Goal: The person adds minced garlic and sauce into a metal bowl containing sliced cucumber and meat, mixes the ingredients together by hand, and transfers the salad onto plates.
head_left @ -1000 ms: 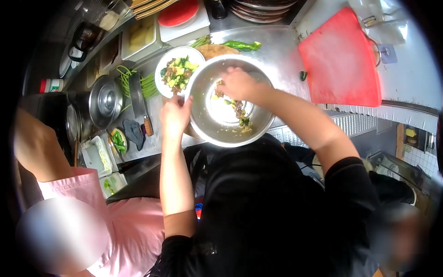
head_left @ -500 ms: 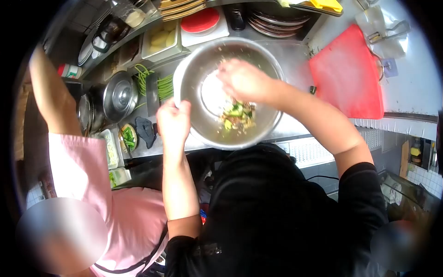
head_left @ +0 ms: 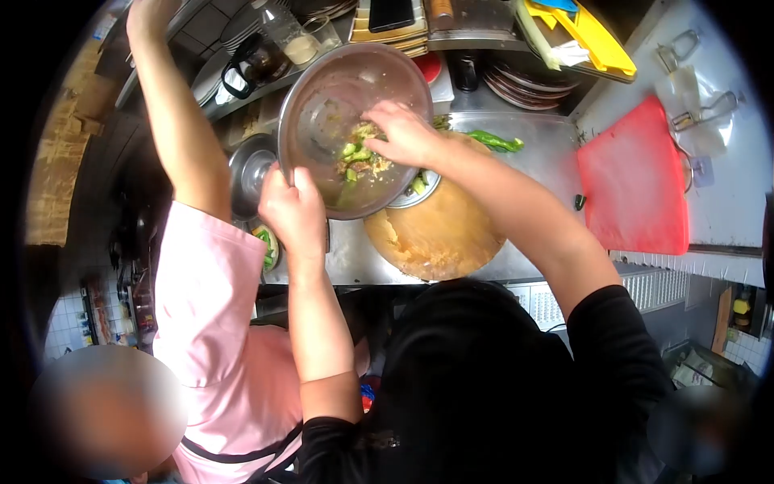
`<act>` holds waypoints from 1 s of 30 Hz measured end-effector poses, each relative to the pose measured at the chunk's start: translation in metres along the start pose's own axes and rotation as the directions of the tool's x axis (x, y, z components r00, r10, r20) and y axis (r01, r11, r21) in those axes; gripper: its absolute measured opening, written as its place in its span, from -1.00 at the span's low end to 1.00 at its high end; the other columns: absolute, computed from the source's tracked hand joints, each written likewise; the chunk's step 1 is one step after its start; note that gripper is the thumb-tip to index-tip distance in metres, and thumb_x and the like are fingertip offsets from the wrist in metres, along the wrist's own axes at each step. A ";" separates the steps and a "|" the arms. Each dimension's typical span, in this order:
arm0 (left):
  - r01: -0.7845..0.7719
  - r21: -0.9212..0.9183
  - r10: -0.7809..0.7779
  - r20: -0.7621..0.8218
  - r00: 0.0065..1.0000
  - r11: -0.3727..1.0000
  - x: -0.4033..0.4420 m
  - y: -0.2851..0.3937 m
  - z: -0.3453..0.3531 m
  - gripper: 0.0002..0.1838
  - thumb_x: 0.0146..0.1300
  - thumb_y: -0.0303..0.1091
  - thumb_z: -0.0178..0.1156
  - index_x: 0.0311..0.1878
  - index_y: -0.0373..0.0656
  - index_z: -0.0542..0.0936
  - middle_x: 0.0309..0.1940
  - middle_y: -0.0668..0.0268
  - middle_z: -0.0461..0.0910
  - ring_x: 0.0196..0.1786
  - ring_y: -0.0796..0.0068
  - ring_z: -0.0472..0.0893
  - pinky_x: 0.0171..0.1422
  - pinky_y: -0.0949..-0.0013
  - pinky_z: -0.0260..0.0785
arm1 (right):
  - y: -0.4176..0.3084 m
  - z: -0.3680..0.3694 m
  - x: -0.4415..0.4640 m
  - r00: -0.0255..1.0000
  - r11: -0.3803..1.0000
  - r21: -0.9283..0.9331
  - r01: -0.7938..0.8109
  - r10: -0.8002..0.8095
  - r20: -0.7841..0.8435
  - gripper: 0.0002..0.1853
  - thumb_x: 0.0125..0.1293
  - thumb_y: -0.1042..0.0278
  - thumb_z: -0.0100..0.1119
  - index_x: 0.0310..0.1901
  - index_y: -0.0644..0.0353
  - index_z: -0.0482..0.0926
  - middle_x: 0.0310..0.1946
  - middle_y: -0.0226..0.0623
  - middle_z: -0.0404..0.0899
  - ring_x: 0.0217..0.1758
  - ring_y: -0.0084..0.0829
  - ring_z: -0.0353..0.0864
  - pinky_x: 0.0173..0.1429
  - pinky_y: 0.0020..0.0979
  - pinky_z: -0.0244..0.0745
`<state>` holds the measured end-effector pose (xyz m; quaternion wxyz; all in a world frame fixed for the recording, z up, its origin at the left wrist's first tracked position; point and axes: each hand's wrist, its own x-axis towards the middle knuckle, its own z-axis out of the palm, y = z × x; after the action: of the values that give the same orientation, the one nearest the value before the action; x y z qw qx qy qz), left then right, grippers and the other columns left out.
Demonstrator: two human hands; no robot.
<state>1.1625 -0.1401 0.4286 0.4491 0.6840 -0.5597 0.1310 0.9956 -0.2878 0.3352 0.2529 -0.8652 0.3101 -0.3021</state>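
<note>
A large metal mixing bowl (head_left: 310,105) is held up and tilted. My left hand (head_left: 292,206) is closed around its near-left rim. Inside it lie chopped green vegetables (head_left: 353,152) with small pale and brown bits. Reaching into the bowl, my right hand (head_left: 403,135) has its fingers stretched and its thumb apart, touching or just beside the vegetables. Below the bowl's right side a smaller metal dish (head_left: 431,187) partly shows, with cut green pieces in it. It rests on a round wooden chopping board (head_left: 439,242); the large bowl hides part of both.
Long green peppers (head_left: 496,142) lie behind the board. At the right stands a red cutting board (head_left: 633,181). Stacked plates (head_left: 528,81), a bottle (head_left: 286,34) and a phone (head_left: 391,14) are on the shelves. A co-worker in a pink sleeve (head_left: 205,290) reaches up close on my left.
The large bowl has been tilted and moved left relative to the counter, uncovering the wooden board and smaller dish. My right hand's fingers have opened, and the co-worker's arm has come closer.
</note>
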 end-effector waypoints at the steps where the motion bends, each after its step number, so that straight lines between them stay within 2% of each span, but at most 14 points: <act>1: 0.010 -0.003 -0.010 0.013 1.000 1.000 0.001 0.003 0.000 -0.84 0.27 -0.44 0.16 -0.36 -0.36 0.57 -0.44 -0.03 0.60 -0.40 -0.09 0.59 -0.24 0.12 0.45 | -0.007 0.001 0.002 0.996 1.000 -0.003 0.007 -0.007 -0.089 -0.47 0.30 0.07 0.32 0.23 0.16 0.57 0.20 -0.03 0.51 0.28 0.01 0.51 0.39 -0.09 0.44; 2: -0.031 0.037 0.030 0.012 0.999 0.999 0.000 -0.001 0.001 -0.86 0.26 -0.45 0.16 -0.29 -0.36 0.60 -0.35 -0.03 0.64 -0.34 -0.08 0.62 -0.19 0.11 0.48 | -0.013 0.004 0.002 0.984 1.000 -0.007 0.009 -0.010 -0.178 -0.46 0.27 0.06 0.36 0.22 0.16 0.58 0.19 -0.02 0.51 0.27 -0.01 0.51 0.38 -0.09 0.45; 3: -0.074 0.072 0.073 0.013 0.997 0.995 0.000 -0.005 0.005 -0.86 0.26 -0.47 0.17 -0.23 -0.35 0.63 -0.27 -0.03 0.67 -0.28 -0.07 0.66 -0.14 0.11 0.52 | -0.014 0.012 0.007 0.986 0.997 -0.072 0.013 -0.025 -0.162 -0.42 0.19 -0.02 0.44 0.17 0.13 0.61 0.17 -0.03 0.51 0.25 0.01 0.52 0.35 -0.06 0.47; 5: -0.144 0.132 0.144 0.009 0.990 0.981 0.000 -0.001 0.009 -0.81 0.24 -0.48 0.17 -0.14 -0.35 0.67 -0.10 -0.01 0.72 -0.18 -0.05 0.71 -0.05 0.11 0.58 | -0.020 0.023 0.007 0.992 0.990 -0.139 -0.030 0.012 -0.129 -0.44 0.16 -0.05 0.45 0.11 0.11 0.64 0.12 -0.08 0.52 0.23 -0.02 0.51 0.30 -0.08 0.49; 7: -0.181 0.160 0.183 0.002 0.983 0.970 0.000 -0.008 0.015 -0.79 0.23 -0.48 0.17 -0.12 -0.35 0.67 -0.10 -0.01 0.72 -0.17 -0.04 0.72 -0.05 0.10 0.58 | -0.021 0.033 0.004 0.994 0.984 -0.176 -0.032 0.012 -0.111 -0.49 0.13 -0.07 0.47 0.02 0.08 0.68 0.06 -0.11 0.52 0.18 -0.05 0.52 0.23 -0.07 0.50; 10: -0.220 0.202 0.226 -0.007 0.974 0.954 -0.001 -0.014 0.021 -0.81 0.18 -0.49 0.19 -0.18 -0.38 0.65 -0.10 0.00 0.73 -0.17 -0.01 0.73 -0.06 0.11 0.60 | -0.004 0.053 0.002 0.991 0.990 -0.109 0.085 -0.096 -0.094 -0.54 0.14 -0.02 0.46 -0.01 0.08 0.70 0.04 -0.14 0.54 0.17 -0.06 0.52 0.24 -0.08 0.49; 11: -0.244 0.222 0.253 -0.013 0.967 0.944 -0.001 -0.017 0.024 -0.83 0.17 -0.49 0.20 -0.21 -0.37 0.64 -0.10 0.00 0.73 -0.18 0.00 0.73 -0.07 0.12 0.61 | -0.001 0.056 0.001 0.990 0.990 -0.105 0.093 -0.103 -0.099 -0.58 0.14 0.04 0.46 -0.02 0.07 0.71 0.04 -0.15 0.56 0.20 -0.07 0.50 0.28 -0.09 0.46; 14: -0.276 0.241 0.290 -0.023 0.957 0.930 0.001 -0.019 0.027 -0.90 0.15 -0.50 0.22 -0.32 -0.35 0.60 -0.09 0.01 0.73 -0.18 0.02 0.74 -0.07 0.14 0.62 | 0.005 0.059 -0.002 0.982 0.991 -0.091 0.095 -0.108 -0.156 -0.58 0.13 0.08 0.47 0.00 0.07 0.71 0.08 -0.16 0.56 0.23 -0.09 0.49 0.31 -0.10 0.42; 18: -0.309 0.252 0.326 -0.030 0.945 0.917 -0.001 -0.017 0.029 -0.92 0.14 -0.50 0.23 -0.40 -0.31 0.55 -0.08 0.00 0.74 -0.16 0.03 0.75 -0.06 0.15 0.63 | 0.016 0.065 -0.003 0.983 0.991 -0.096 0.092 -0.105 -0.148 -0.61 0.14 0.11 0.46 -0.01 0.07 0.72 0.09 -0.17 0.57 0.23 -0.09 0.49 0.34 -0.11 0.41; 24: -0.354 0.282 0.379 -0.038 0.925 0.891 -0.007 -0.023 0.031 -0.89 0.15 -0.48 0.25 -0.41 -0.30 0.53 -0.08 0.00 0.74 -0.16 0.02 0.75 -0.07 0.14 0.63 | 0.027 0.071 -0.011 0.982 0.992 -0.026 0.125 -0.127 -0.139 -0.65 0.14 0.26 0.43 -0.02 0.12 0.71 0.10 -0.18 0.60 0.20 -0.07 0.53 0.32 -0.14 0.45; 27: -0.312 0.268 0.330 -0.023 0.944 0.912 -0.010 -0.021 0.031 -0.90 0.21 -0.48 0.21 -0.36 -0.34 0.57 -0.05 0.00 0.74 -0.06 0.01 0.74 0.04 0.15 0.61 | 0.030 0.074 -0.015 0.972 0.988 -0.028 0.151 -0.153 -0.178 -0.67 0.14 0.33 0.42 -0.02 0.12 0.71 0.09 -0.19 0.61 0.20 -0.07 0.53 0.32 -0.16 0.46; 30: -0.297 0.285 0.317 -0.025 0.948 0.911 -0.013 -0.021 0.031 -0.90 0.21 -0.48 0.20 -0.33 -0.35 0.59 -0.04 0.01 0.74 -0.05 0.01 0.74 0.05 0.15 0.61 | 0.033 0.074 -0.018 0.973 0.989 -0.009 0.144 -0.144 -0.180 -0.68 0.15 0.36 0.41 -0.03 0.12 0.71 0.10 -0.19 0.60 0.21 -0.08 0.51 0.34 -0.16 0.45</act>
<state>1.1668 -0.1561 0.3924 0.3422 0.6384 -0.6202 0.3012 1.0226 -0.2791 0.2569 0.2033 -0.8540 0.2674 -0.3972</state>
